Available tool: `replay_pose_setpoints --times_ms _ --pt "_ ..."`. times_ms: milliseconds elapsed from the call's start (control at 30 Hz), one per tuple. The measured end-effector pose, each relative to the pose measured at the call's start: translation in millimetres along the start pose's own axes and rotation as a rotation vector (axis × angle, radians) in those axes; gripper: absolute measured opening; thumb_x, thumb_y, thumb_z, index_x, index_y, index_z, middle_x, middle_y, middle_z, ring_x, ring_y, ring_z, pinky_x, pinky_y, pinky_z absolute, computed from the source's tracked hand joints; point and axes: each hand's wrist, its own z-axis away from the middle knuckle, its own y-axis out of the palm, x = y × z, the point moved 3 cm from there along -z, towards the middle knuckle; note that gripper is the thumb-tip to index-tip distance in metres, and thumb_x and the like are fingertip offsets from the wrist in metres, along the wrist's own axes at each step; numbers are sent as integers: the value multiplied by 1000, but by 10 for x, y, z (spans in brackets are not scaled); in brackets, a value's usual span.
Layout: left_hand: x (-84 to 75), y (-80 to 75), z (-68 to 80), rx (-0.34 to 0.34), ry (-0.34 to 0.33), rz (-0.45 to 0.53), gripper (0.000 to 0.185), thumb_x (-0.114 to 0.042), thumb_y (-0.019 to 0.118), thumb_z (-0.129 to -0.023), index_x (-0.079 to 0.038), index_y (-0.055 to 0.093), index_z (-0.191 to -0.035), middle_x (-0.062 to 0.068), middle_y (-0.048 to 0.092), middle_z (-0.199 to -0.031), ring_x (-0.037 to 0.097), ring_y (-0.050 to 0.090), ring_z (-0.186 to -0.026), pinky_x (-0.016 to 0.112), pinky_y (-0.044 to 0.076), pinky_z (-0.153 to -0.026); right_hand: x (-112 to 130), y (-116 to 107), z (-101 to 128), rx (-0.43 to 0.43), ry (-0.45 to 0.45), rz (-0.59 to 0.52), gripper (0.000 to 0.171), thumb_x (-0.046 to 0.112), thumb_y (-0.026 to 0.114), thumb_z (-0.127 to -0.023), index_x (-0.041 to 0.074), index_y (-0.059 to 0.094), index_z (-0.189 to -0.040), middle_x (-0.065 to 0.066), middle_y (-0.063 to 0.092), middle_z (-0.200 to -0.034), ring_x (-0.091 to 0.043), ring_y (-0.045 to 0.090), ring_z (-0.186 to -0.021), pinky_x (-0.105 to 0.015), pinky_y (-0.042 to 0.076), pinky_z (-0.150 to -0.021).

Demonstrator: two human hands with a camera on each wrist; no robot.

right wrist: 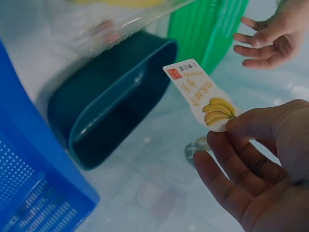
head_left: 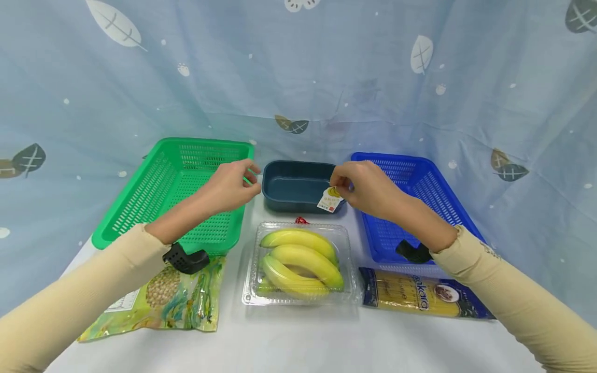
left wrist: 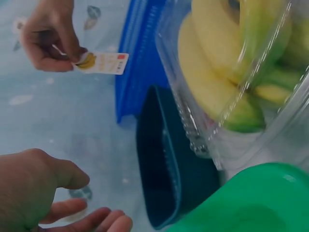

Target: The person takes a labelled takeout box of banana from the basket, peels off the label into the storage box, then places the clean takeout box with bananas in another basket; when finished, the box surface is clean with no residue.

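Observation:
My right hand (head_left: 339, 187) pinches a small white label (head_left: 330, 200) printed with bananas between thumb and fingers, holding it over the near right corner of a dark blue tub (head_left: 298, 185). The right wrist view shows the label (right wrist: 200, 94) hanging from the fingertips (right wrist: 227, 128) above the tub (right wrist: 111, 101). My left hand (head_left: 252, 182) hovers empty with relaxed fingers between the green basket (head_left: 177, 191) and the tub. In the left wrist view, the left hand (left wrist: 72, 212) is open and the label (left wrist: 104, 63) is in the right hand (left wrist: 50, 38).
A clear clamshell of yellow bananas (head_left: 300, 261) lies in front of the tub. A blue basket (head_left: 410, 202) stands at the right, with a noodle pack (head_left: 420, 298) before it. A pineapple bag (head_left: 163, 300) lies before the green basket. A leaf-print cloth covers table and backdrop.

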Motion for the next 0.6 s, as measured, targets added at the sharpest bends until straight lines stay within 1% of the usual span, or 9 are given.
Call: replay_pose_setpoints --times_ms 100,200,300,333,433,467,533,600 --pt "36 95 -205 38 -20 -5 36 -18 52 -92 -6 50 -126 13 59 -110 23 61 -90 36 51 -68 -130 75 -62 18 29 21 15 -5 62 -82 7 68 -87 -3 65 -83 -15 59 -72 -29 51 -64" --pt "78 182 -367 47 -39 -36 38 -18 53 -92 -5 49 -128 15 58 -111 22 61 -77 35 49 -61 -235 130 -109 36 63 51 14 -4 62 -82 7 69 -86 -2 65 -81 -14 59 -71 -28 51 -64" --pt "123 258 -518 58 -84 -94 42 -20 54 -92 -2 46 -129 16 61 -99 22 57 -62 34 46 -54 -327 161 -174 44 100 78 13 -3 62 -82 7 69 -86 -3 65 -81 -14 59 -71 -29 51 -64" --pt "142 282 -569 66 -98 -117 43 -21 54 -92 -1 45 -129 17 60 -98 21 56 -59 34 44 -52 -353 166 -199 47 113 85 13 -3 62 -82 7 69 -86 -3 65 -81 -15 59 -71 -29 51 -64" --pt "187 346 -709 105 -144 -164 44 -22 54 -93 2 43 -128 16 58 -91 21 52 -56 34 42 -50 -422 188 -286 63 147 92 13 -2 61 -82 6 69 -88 -3 65 -82 -16 58 -71 -30 50 -64" --pt "200 364 -750 113 -156 -174 43 -21 54 -93 2 43 -127 15 57 -91 21 51 -55 33 41 -50 -444 202 -313 72 157 91 13 -2 61 -83 7 69 -88 -3 64 -82 -16 58 -71 -30 50 -63" --pt "221 400 -827 129 -173 -189 40 -20 54 -93 3 44 -123 15 54 -89 20 48 -54 32 39 -47 -481 240 -365 92 169 78 14 -2 59 -83 6 69 -90 -3 64 -83 -17 57 -71 -31 49 -64" --pt "238 438 -898 145 -192 -207 36 -19 54 -92 3 45 -120 15 54 -82 19 45 -50 31 37 -44 -517 299 -407 118 174 66 15 -2 58 -84 6 68 -91 -3 63 -84 -16 56 -71 -31 49 -63"
